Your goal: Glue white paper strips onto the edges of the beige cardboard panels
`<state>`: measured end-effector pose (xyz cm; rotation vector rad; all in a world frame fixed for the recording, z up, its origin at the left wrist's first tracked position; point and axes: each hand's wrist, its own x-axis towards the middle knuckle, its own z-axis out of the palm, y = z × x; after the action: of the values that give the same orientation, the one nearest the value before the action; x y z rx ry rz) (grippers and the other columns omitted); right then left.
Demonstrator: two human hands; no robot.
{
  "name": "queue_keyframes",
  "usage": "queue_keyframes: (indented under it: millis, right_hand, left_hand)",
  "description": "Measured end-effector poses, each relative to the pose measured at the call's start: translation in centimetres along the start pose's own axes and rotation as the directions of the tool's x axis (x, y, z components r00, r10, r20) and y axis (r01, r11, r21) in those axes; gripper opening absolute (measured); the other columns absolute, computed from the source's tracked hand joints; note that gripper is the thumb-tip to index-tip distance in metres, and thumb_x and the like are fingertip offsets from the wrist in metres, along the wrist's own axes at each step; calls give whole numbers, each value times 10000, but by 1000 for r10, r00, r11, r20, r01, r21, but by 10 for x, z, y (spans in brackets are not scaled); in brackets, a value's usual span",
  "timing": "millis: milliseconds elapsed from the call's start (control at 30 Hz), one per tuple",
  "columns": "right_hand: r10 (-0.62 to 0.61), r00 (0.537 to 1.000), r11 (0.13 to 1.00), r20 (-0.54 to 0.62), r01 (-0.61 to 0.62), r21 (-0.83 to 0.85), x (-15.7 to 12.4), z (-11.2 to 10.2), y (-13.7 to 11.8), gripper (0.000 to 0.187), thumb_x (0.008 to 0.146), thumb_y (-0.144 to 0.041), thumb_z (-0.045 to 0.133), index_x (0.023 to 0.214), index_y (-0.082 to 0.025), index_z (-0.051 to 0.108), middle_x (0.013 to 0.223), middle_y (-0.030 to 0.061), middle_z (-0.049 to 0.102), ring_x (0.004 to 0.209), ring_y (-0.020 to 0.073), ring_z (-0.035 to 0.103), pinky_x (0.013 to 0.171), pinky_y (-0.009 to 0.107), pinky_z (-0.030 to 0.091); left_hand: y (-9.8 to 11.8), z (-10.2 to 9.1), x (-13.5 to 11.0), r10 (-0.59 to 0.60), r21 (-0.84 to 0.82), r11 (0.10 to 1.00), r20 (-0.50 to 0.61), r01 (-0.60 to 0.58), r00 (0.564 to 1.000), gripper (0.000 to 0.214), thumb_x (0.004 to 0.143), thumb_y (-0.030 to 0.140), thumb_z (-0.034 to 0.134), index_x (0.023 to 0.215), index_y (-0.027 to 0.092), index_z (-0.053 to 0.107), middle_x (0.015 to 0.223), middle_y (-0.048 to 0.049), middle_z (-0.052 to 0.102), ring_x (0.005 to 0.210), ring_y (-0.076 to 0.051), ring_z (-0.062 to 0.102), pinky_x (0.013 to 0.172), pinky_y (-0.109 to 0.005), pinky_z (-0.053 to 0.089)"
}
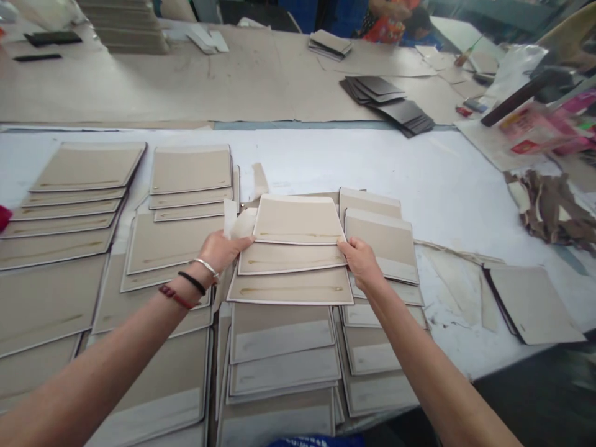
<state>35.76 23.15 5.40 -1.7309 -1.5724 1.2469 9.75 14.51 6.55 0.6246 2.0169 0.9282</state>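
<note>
Between my two hands is a short overlapping stack of beige panels (298, 217) with pale edges and a brownish, glue-like streak along each lower edge. My left hand (226, 248), with bracelets on its wrist, pinches the left edge of the stack. On the opposite edge, my right hand (361, 261) grips with thumb and fingers closed. Below the stack lies a column of similar panels (284, 335) with whitish strips. Another column of panels (379, 242) runs just right of my right hand. Left of my left hand are more overlapping panels (190, 167).
A far-left column of panels (88, 164) overlaps down the table. Dark panels (386, 99) lie at the back. Loose beige panels (535, 304) sit near the right edge, below brown scraps (554, 208). A tall stack (125, 25) stands back left; another person (391, 18) is across the table.
</note>
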Motion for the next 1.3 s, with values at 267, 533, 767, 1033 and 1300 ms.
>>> queue_keyframes:
  millis: [267, 533, 767, 1033, 1300]
  right_hand:
    - [-37, 994, 974, 98, 58, -219, -93, -5, 57, 353, 745, -482, 395, 541, -213, 290, 524, -59, 277, 515, 103, 301, 473, 213, 233]
    - [-13, 994, 683, 107, 87, -725, -121, -14, 51, 365, 828, -425, 330, 600, -192, 495, 604, 41, 545, 587, 156, 494, 541, 250, 297]
    - [-179, 836, 968, 518, 243, -58, -191, 12, 5, 355, 830, -444, 383, 776, -164, 593, 686, 10, 593, 642, 131, 530, 597, 228, 385]
    - [-164, 827, 986, 538, 128, 104, -234, 46, -14, 315, 788, -418, 467, 861, -145, 607, 637, 2, 586, 633, 143, 543, 620, 238, 412]
    - [-205, 913, 941, 353, 283, -185, -242, 54, 5, 326, 830, -392, 386, 676, -179, 578, 664, 28, 587, 634, 148, 518, 599, 233, 377]
  left_hand:
    - [-81, -9, -100, -79, 203, 977, 64, 64, 995, 355, 627, 466, 571, 810, 167, 628, 760, -54, 686, 780, -228, 623, 657, -290, 472]
    - [-89, -15, -139, 20, 214, 976, 47, -29, 999, 243, 631, 421, 555, 711, 192, 572, 639, -27, 596, 673, -204, 560, 610, -284, 398]
    - [-72, -3, -219, -94, -403, 851, 514, 337, 853, 332, 625, 479, 572, 674, 158, 503, 555, 63, 406, 484, -70, 332, 478, -211, 276]
    - [-87, 13, -238, -2, -417, 888, 415, 193, 910, 397, 690, 539, 489, 594, 155, 496, 522, 19, 466, 507, -101, 420, 511, -235, 342]
    - [-113, 30, -247, 127, -178, 978, 86, -110, 988, 364, 775, 466, 427, 775, 154, 614, 662, -53, 627, 696, -200, 595, 659, -297, 456]
